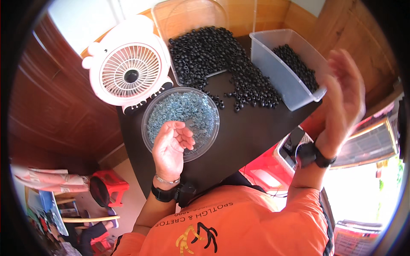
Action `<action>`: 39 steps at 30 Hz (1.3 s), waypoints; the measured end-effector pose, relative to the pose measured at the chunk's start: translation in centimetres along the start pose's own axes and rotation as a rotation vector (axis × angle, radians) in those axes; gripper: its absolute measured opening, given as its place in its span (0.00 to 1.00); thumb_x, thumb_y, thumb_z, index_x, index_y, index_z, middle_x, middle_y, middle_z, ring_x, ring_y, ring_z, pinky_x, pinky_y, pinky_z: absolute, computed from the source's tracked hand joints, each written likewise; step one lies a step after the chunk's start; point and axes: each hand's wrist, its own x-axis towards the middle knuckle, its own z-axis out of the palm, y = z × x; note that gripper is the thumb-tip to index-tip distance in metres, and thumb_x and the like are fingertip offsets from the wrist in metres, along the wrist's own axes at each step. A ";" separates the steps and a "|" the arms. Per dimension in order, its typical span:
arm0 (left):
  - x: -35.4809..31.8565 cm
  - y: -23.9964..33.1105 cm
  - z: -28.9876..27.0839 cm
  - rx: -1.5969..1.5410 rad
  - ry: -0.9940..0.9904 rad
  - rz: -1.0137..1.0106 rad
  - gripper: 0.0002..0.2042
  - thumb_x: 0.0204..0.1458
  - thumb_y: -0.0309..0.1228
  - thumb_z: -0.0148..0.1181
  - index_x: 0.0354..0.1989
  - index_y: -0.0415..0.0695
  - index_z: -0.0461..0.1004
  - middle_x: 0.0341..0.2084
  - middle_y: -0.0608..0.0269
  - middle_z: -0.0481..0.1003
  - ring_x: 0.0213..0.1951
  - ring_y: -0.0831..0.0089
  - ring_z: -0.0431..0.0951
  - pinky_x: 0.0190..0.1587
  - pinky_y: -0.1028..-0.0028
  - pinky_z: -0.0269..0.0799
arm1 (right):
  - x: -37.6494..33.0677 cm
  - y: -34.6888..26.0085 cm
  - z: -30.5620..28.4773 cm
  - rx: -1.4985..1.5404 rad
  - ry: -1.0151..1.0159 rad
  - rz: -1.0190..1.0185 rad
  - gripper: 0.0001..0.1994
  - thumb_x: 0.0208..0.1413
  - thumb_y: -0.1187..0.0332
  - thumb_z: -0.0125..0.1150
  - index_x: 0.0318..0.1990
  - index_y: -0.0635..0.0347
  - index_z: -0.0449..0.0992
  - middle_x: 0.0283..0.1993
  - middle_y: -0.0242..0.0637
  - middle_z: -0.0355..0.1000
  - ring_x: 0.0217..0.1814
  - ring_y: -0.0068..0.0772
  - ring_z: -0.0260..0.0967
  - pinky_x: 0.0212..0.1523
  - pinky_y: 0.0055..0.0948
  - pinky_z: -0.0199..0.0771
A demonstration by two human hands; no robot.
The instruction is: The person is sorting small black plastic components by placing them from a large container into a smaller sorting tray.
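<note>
My left hand (171, 147) hovers palm-up over the near edge of a round clear dish (147, 117) filled with small blue-grey rings; its fingers are curled loosely and I cannot tell whether any rings lie in the palm. My right hand (344, 96) is raised at the right, blurred, fingers spread, holding nothing, just beside a clear rectangular tub (273, 68) that contains black ring-shaped parts. A large heap of the same black rings (222, 59) covers the far middle of the dark table (247, 136).
A white and pink desk fan (128, 70) stands at the table's far left, touching the dish. A clear lid or tray (188, 17) sits behind the black heap. A red stool (109, 183) is on the floor at left.
</note>
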 end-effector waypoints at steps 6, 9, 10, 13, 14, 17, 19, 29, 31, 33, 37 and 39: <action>0.6 0.4 0.8 0.023 0.043 0.016 0.17 0.61 0.41 0.43 0.40 0.37 0.69 0.30 0.56 0.75 0.29 0.69 0.75 0.31 0.73 0.70 | -1.1 4.8 -11.7 0.361 -0.139 -0.442 0.30 0.55 0.54 0.49 0.59 0.69 0.64 0.54 0.50 0.68 0.57 0.47 0.65 0.60 0.36 0.62; 1.4 1.0 -0.2 0.065 0.055 0.149 0.16 0.61 0.39 0.41 0.40 0.37 0.69 0.30 0.56 0.74 0.29 0.69 0.75 0.31 0.73 0.70 | -1.2 27.8 -38.9 0.195 -0.076 -0.210 0.31 0.54 0.54 0.51 0.59 0.68 0.64 0.54 0.50 0.68 0.58 0.48 0.64 0.61 0.37 0.62; 2.0 1.5 -0.1 0.102 0.069 0.159 0.16 0.61 0.39 0.41 0.40 0.37 0.69 0.30 0.56 0.74 0.29 0.69 0.75 0.31 0.73 0.70 | -5.9 28.9 -36.9 0.171 -0.034 -0.112 0.31 0.53 0.53 0.51 0.59 0.67 0.64 0.54 0.50 0.68 0.58 0.49 0.64 0.61 0.37 0.61; 1.0 3.1 1.0 0.297 0.035 0.353 0.14 0.60 0.37 0.42 0.40 0.38 0.68 0.30 0.56 0.74 0.29 0.69 0.74 0.30 0.73 0.69 | -13.6 31.0 -25.8 0.096 0.058 0.184 0.31 0.52 0.53 0.53 0.59 0.66 0.64 0.55 0.51 0.67 0.59 0.50 0.63 0.61 0.38 0.61; 1.2 2.6 2.0 0.310 0.028 0.358 0.14 0.59 0.38 0.44 0.40 0.38 0.68 0.29 0.57 0.73 0.28 0.70 0.73 0.29 0.73 0.68 | -15.1 36.2 -35.8 0.033 0.101 0.218 0.31 0.52 0.53 0.54 0.59 0.66 0.64 0.55 0.51 0.67 0.59 0.50 0.62 0.61 0.38 0.61; 1.5 2.6 0.9 0.320 0.106 0.378 0.14 0.54 0.42 0.49 0.34 0.41 0.67 0.25 0.61 0.70 0.26 0.72 0.71 0.25 0.73 0.67 | -28.9 43.3 -53.8 -0.071 0.308 0.278 0.32 0.50 0.52 0.55 0.59 0.65 0.64 0.55 0.51 0.66 0.61 0.52 0.61 0.61 0.39 0.61; 0.2 2.9 2.0 0.317 0.210 0.447 0.14 0.53 0.43 0.50 0.31 0.42 0.66 0.22 0.62 0.67 0.22 0.71 0.70 0.24 0.73 0.66 | -43.1 44.8 -51.1 -0.080 0.505 0.383 0.32 0.49 0.52 0.56 0.59 0.64 0.64 0.56 0.51 0.66 0.61 0.53 0.60 0.61 0.39 0.60; -3.3 1.7 4.4 0.314 0.192 0.691 0.12 0.55 0.39 0.48 0.31 0.41 0.67 0.19 0.60 0.69 0.20 0.70 0.71 0.21 0.73 0.67 | -19.7 61.6 -29.8 0.174 0.969 0.567 0.33 0.47 0.52 0.60 0.59 0.63 0.65 0.57 0.52 0.65 0.63 0.55 0.58 0.61 0.40 0.60; -6.0 1.9 4.8 0.308 0.235 0.663 0.12 0.55 0.39 0.48 0.31 0.41 0.67 0.19 0.60 0.69 0.20 0.70 0.71 0.22 0.73 0.66 | -14.5 59.1 -34.6 0.133 0.902 0.457 0.33 0.47 0.53 0.60 0.59 0.63 0.65 0.56 0.52 0.65 0.62 0.54 0.59 0.61 0.40 0.60; -6.3 2.7 5.0 0.339 0.346 0.561 0.12 0.54 0.39 0.49 0.31 0.41 0.67 0.19 0.60 0.69 0.20 0.71 0.71 0.22 0.73 0.66 | -12.7 54.8 -41.2 0.058 0.757 0.422 0.33 0.47 0.53 0.60 0.59 0.63 0.65 0.56 0.52 0.65 0.62 0.54 0.59 0.61 0.40 0.60; -3.9 3.9 5.0 0.411 0.371 0.466 0.11 0.56 0.37 0.47 0.33 0.41 0.67 0.21 0.61 0.69 0.22 0.72 0.71 0.24 0.76 0.66 | -9.0 47.9 -48.9 -0.058 0.482 0.397 0.33 0.47 0.54 0.61 0.58 0.64 0.65 0.56 0.52 0.66 0.61 0.53 0.60 0.60 0.40 0.61; -2.3 3.6 4.0 0.404 0.343 0.419 0.11 0.56 0.37 0.47 0.32 0.41 0.67 0.21 0.61 0.70 0.22 0.73 0.71 0.25 0.76 0.66 | -8.0 45.6 -48.8 -0.063 0.391 0.387 0.32 0.47 0.55 0.61 0.58 0.64 0.65 0.56 0.52 0.66 0.61 0.52 0.60 0.60 0.39 0.61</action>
